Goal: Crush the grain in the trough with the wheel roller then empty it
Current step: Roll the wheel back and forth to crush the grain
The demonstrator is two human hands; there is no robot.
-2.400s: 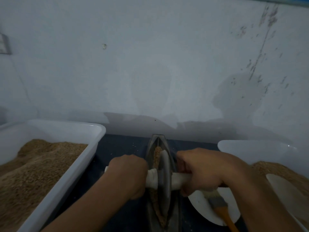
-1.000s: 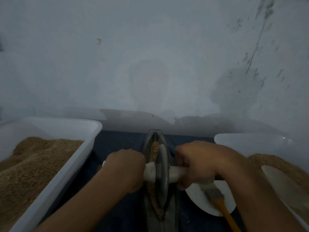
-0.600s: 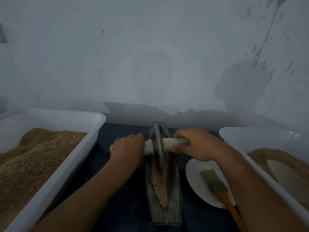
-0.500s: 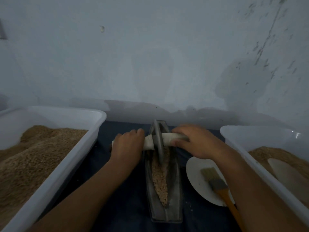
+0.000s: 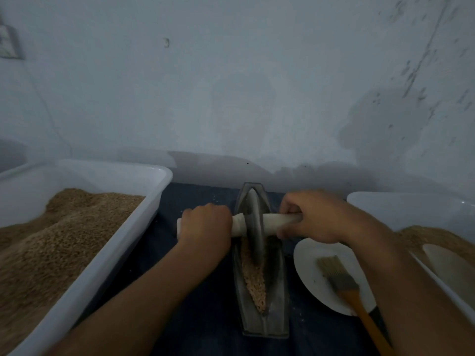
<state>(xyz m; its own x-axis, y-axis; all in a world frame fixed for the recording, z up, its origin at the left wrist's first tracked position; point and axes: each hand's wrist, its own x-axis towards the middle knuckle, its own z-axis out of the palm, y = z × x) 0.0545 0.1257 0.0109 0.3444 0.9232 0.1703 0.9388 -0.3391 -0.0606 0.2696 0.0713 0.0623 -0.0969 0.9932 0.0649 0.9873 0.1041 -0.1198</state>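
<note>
A narrow grey metal trough (image 5: pixel 276 299) lies lengthwise on the dark cloth, with brown grain (image 5: pixel 253 277) along its groove. The wheel roller (image 5: pixel 255 224) stands upright in the trough's far half, its pale wooden axle crossing the trough. My left hand (image 5: pixel 205 224) grips the axle's left end. My right hand (image 5: pixel 312 218) grips the right end. The wheel hides the grain under it.
A large white tub (image 5: pixel 108 255) of brown grain fills the left side. At the right, a second white tub (image 5: pixel 401 204) holds grain and a pale scoop (image 5: pixel 452 265). A white plate (image 5: pixel 308 268) with an orange-handled brush (image 5: pixel 347 286) lies beside the trough. A wall rises close behind.
Both hands pushed the wheel roller from the trough's near end to its far end, uncovering the grain in the near half. In the last half second it rolled back slightly.
</note>
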